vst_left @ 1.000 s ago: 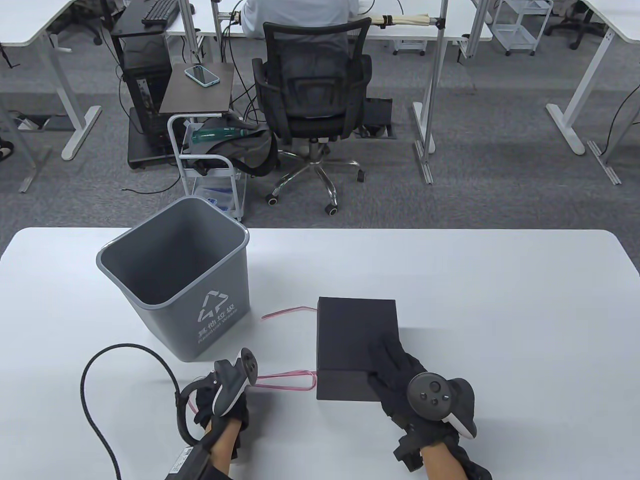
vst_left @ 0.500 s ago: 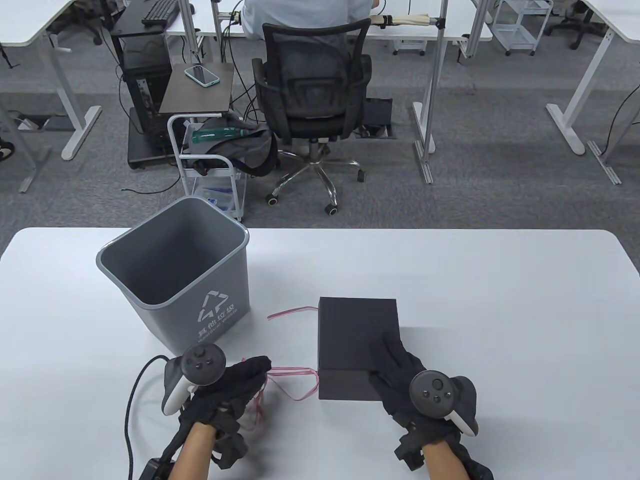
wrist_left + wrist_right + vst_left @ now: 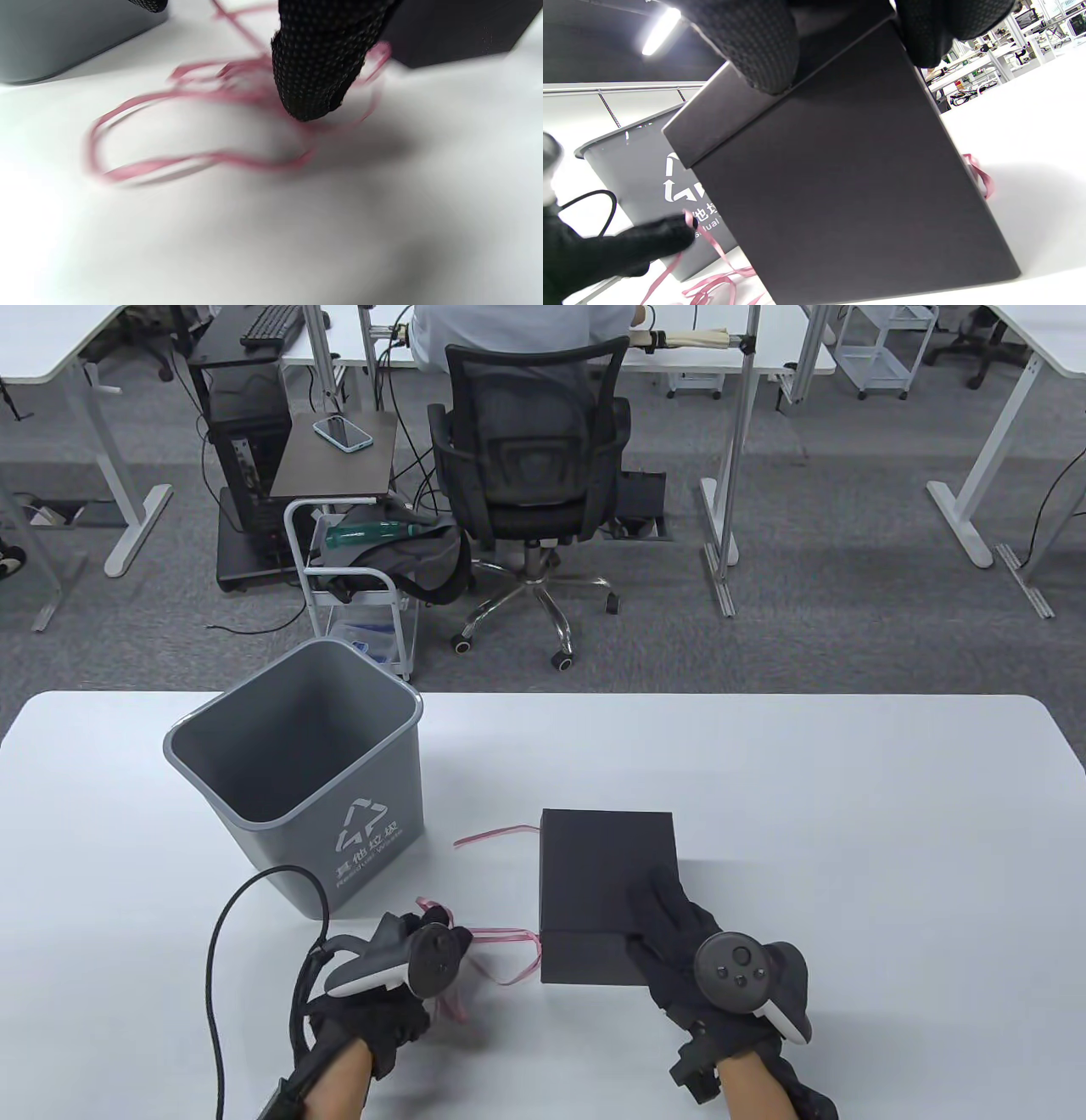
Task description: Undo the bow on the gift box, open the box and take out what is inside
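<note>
The black gift box (image 3: 607, 882) sits closed on the white worktop (image 3: 848, 831), just right of the grey bin (image 3: 297, 772). The right hand (image 3: 679, 942) lies on its lid, fingers straight. The left hand (image 3: 382, 993) pinches the loose pink ribbon (image 3: 509, 937), which trails from under the box's left side

The only readable marking is on the grey waste bin (image 3: 297, 780). Its front face, the one turned toward the black box (image 3: 607, 891), carries a white triangular recycling sign made of arrows. Under the sign runs a line of white Chinese characters, 其他垃圾. Below that is a smaller line of Latin letters, too small to read; the right wrist view shows only "ual".
</note>
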`<move>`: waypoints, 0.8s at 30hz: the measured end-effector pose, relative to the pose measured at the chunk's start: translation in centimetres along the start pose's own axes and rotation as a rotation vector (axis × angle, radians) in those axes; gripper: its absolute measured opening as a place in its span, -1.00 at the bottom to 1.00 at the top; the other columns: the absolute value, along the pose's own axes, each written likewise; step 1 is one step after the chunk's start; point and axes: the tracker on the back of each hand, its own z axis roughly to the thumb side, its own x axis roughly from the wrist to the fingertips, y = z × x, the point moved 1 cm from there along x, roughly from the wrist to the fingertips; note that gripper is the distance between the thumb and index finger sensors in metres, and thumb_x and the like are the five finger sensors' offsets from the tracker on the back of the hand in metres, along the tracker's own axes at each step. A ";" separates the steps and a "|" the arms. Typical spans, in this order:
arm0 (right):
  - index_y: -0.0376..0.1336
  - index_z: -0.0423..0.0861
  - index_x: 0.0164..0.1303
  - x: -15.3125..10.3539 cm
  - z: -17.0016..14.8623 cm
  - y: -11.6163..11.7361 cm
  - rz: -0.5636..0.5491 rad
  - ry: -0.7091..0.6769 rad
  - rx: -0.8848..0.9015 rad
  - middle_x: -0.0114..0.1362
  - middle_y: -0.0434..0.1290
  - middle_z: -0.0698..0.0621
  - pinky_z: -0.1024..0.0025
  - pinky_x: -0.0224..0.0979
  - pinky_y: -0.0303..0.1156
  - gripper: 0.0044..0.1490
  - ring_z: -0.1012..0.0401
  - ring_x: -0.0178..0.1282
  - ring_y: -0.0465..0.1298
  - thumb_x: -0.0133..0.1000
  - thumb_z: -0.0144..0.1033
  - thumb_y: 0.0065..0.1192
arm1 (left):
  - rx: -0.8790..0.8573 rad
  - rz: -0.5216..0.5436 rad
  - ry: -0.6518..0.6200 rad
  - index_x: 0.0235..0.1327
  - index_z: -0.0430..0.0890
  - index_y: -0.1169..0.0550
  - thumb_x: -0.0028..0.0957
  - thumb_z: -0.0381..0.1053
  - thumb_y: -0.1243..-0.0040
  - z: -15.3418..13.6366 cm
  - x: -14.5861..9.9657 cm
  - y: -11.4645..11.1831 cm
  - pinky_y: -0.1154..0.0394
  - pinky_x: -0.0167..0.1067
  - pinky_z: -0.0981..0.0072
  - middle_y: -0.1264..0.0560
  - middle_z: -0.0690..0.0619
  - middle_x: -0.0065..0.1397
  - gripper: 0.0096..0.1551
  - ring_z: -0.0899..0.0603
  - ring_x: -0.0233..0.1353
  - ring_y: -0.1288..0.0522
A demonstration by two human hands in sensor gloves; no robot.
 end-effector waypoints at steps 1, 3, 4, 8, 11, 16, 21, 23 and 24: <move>0.01 0.04 0.79 0.0 0.0 0.0 0.002 0.001 0.002 0.82 -0.09 -0.03 -0.26 0.50 0.22 -0.14 -0.36 0.50 0.29 0.30 -0.15 0.30 | 0.027 -0.042 0.031 0.62 0.16 0.24 0.10 -0.04 -0.49 -0.1 0.6 -0.5 -0.09 0.62 -0.19 0.41 -0.07 0.72 0.29 -0.37 0.72 0.20; 0.01 0.04 0.79 0.0 0.0 0.0 0.002 0.001 -0.001 0.82 -0.09 -0.04 -0.26 0.50 0.22 -0.14 -0.36 0.50 0.30 0.30 -0.15 0.30 | 0.016 -0.084 0.045 0.62 0.15 0.25 0.08 0.00 -0.49 -0.1 1.5 -1.0 -0.13 0.61 -0.20 0.37 -0.08 0.74 0.30 -0.37 0.73 0.15; 0.01 0.04 0.79 -0.1 0.1 0.0 0.002 0.001 -0.002 0.82 -0.09 -0.04 -0.25 0.50 0.22 -0.14 -0.36 0.50 0.30 0.30 -0.15 0.30 | -0.003 -0.097 0.037 0.62 0.15 0.24 0.08 0.02 -0.48 0.0 2.0 -1.3 -0.17 0.61 -0.21 0.33 -0.10 0.75 0.29 -0.38 0.74 0.08; 0.01 0.04 0.79 0.0 0.1 -0.1 0.004 0.003 -0.001 0.82 -0.09 -0.04 -0.26 0.50 0.22 -0.14 -0.37 0.50 0.30 0.30 -0.15 0.30 | -0.015 -0.051 0.038 0.64 0.15 0.20 0.14 0.00 -0.41 0.4 3.1 -0.8 -0.30 0.58 -0.09 0.12 -0.11 0.82 0.18 -0.36 0.72 -0.17; 0.01 0.04 0.79 0.0 0.1 -0.1 0.005 0.004 -0.002 0.82 -0.09 -0.04 -0.26 0.50 0.22 -0.14 -0.37 0.50 0.30 0.30 -0.15 0.30 | -0.014 -0.022 0.029 0.63 0.15 0.22 0.17 -0.02 -0.36 1.4 4.1 -0.2 -0.31 0.58 -0.07 0.14 -0.11 0.81 0.15 -0.35 0.70 -0.20; 0.00 0.04 0.79 0.0 0.3 -0.1 0.009 0.005 -0.006 0.82 -0.09 -0.04 -0.26 0.50 0.22 -0.14 -0.37 0.50 0.30 0.30 -0.16 0.30 | -0.045 0.010 0.018 0.63 0.13 0.21 0.13 0.06 -0.35 3.1 6.3 0.9 -0.35 0.55 -0.08 0.13 -0.11 0.81 0.16 -0.32 0.67 -0.24; 0.01 0.04 0.79 0.1 0.2 0.0 0.008 0.002 -0.006 0.82 -0.09 -0.05 -0.26 0.50 0.22 -0.14 -0.37 0.50 0.30 0.30 -0.15 0.30 | -0.141 0.034 -0.020 0.66 0.07 0.18 0.05 0.15 -0.35 4.7 8.6 1.7 -0.38 0.49 -0.08 0.04 -0.05 0.83 0.20 -0.36 0.53 -0.26; 0.01 0.04 0.79 0.1 0.2 0.0 0.009 0.001 -0.008 0.82 -0.09 -0.05 -0.26 0.50 0.23 -0.14 -0.37 0.50 0.30 0.30 -0.15 0.30 | -0.197 0.098 -0.025 0.69 0.02 0.08 0.03 0.14 -0.36 5.1 9.2 1.8 -0.38 0.48 -0.08 -0.04 -0.09 0.80 0.16 -0.33 0.51 -0.28; 0.01 0.03 0.79 0.1 0.2 0.0 0.009 0.001 -0.008 0.82 -0.09 -0.05 -0.26 0.50 0.23 -0.14 -0.37 0.50 0.30 0.30 -0.15 0.30 | -0.202 0.138 -0.028 0.71 -0.01 -0.05 0.01 0.12 -0.36 5.2 9.3 1.8 -0.40 0.47 -0.08 -0.12 -0.15 0.75 0.08 -0.32 0.49 -0.30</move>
